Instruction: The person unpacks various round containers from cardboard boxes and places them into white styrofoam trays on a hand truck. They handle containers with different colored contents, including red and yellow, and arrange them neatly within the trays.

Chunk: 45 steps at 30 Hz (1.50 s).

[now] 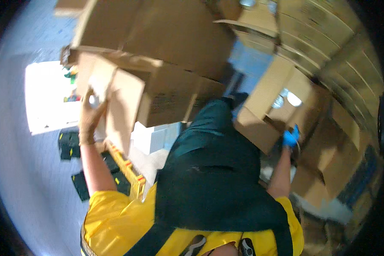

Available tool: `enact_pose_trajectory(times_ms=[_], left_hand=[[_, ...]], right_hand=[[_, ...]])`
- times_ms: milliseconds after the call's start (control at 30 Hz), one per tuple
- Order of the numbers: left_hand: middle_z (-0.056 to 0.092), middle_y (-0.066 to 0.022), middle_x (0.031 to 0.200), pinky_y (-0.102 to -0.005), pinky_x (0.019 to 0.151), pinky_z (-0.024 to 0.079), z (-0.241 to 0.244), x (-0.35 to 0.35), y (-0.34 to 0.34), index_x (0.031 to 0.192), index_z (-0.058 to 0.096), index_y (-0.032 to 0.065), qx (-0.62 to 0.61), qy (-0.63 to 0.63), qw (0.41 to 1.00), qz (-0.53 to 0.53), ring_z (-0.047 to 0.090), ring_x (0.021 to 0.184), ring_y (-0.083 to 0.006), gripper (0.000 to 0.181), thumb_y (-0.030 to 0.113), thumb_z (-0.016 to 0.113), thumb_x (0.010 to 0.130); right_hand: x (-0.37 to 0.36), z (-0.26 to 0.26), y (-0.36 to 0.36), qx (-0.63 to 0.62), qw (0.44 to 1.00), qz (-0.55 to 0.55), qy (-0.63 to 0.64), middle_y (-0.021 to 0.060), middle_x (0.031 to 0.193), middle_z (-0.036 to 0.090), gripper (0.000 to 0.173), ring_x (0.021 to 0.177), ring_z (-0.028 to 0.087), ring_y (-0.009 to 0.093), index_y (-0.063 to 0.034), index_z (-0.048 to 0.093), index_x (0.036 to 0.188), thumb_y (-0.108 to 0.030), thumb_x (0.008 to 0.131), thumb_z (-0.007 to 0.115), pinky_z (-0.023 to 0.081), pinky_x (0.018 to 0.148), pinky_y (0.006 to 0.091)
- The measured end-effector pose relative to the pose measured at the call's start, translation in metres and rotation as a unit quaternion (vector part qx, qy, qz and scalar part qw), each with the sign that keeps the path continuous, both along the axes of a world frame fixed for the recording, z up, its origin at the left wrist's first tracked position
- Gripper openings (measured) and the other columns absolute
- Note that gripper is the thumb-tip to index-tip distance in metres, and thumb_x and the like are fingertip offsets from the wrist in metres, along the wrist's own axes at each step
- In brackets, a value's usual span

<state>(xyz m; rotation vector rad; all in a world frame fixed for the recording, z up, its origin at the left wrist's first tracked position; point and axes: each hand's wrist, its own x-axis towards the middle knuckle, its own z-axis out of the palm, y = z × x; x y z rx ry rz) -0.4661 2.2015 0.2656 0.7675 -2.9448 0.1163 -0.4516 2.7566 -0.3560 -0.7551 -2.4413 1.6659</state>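
Note:
My left hand [91, 116], in a tan glove, is raised at the left with fingers spread around a small whitish round thing [93, 101]; blur hides whether it grips it. Just right of it stand the upright flaps of a cardboard box [126, 96]. My right hand [291, 137], in a blue glove, is at the right, beside an open cardboard box [270, 86] with several shiny round lids or jars [278, 101] in it. Whether the right fingers hold anything is not clear.
Large cardboard boxes [166, 32] fill the top middle, and more stacked cartons [313, 25] stand at the upper right. A yellow crate [128, 169] and black boxes [68, 144] are at the left, below a bright white surface [48, 96]. Open box flaps [332, 153] stick out at the right.

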Motion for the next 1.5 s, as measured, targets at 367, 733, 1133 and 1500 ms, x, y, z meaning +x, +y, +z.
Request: enact_pose_trajectory(times_ms=[367, 733, 1133, 1500], left_hand=[[0.056, -0.0142, 0.117, -0.0321, 0.090, 0.043, -0.065, 0.009, -0.020, 0.129, 0.044, -0.0017, 0.175, -0.073, 0.982, -0.001, 0.055, 0.103, -0.0216, 0.067, 0.004, 0.066, 0.067], [0.057, -0.0073, 0.109, -0.0343, 0.085, 0.044, -0.058, -0.071, 0.168, 0.124, 0.051, 0.0077, 0.101, 0.026, 0.981, -0.165, 0.054, 0.098, -0.0201, 0.052, 0.000, 0.058, 0.073], [0.058, -0.0139, 0.105, -0.0317, 0.077, 0.048, -0.504, -0.138, 0.374, 0.144, 0.017, 0.0082, 0.583, -0.502, 0.638, -0.017, 0.058, 0.086, -0.0244, 0.089, 0.010, 0.064, 0.068], [0.053, -0.0105, 0.105, -0.0306, 0.074, 0.048, -0.479, -0.146, 0.223, 0.137, 0.034, 0.0147, 0.618, -0.180, 0.765, 0.013, 0.054, 0.089, -0.0203, 0.070, -0.006, 0.055, 0.072]], right_hand=[[-0.046, 0.023, -0.043, 0.073, 0.976, -0.025, -0.203, 0.0216, 0.102, 0.061, 0.039, 0.094, 0.059, 0.034, -0.0061, 0.061, 0.106, -0.016, 0.068, 0.061, 0.047, 0.082, 0.0396], [-0.087, 0.005, -0.066, -0.263, 0.870, -0.393, 0.136, 0.0063, 0.104, 0.060, 0.033, 0.094, 0.056, 0.017, -0.0009, 0.057, 0.110, 0.006, 0.079, 0.051, 0.046, 0.083, 0.0302], [-0.124, 0.001, -0.094, -0.112, 0.975, -0.043, -0.188, 0.0156, 0.140, 0.034, 0.065, 0.125, 0.035, 0.037, -0.0164, 0.030, 0.140, -0.014, 0.081, 0.058, 0.030, 0.102, 0.0486], [-0.137, 0.002, -0.094, -0.145, 0.988, -0.041, -0.042, 0.0133, 0.105, 0.060, 0.053, 0.100, 0.056, 0.025, -0.0043, 0.051, 0.119, -0.019, 0.073, 0.072, 0.046, 0.085, 0.0383]])
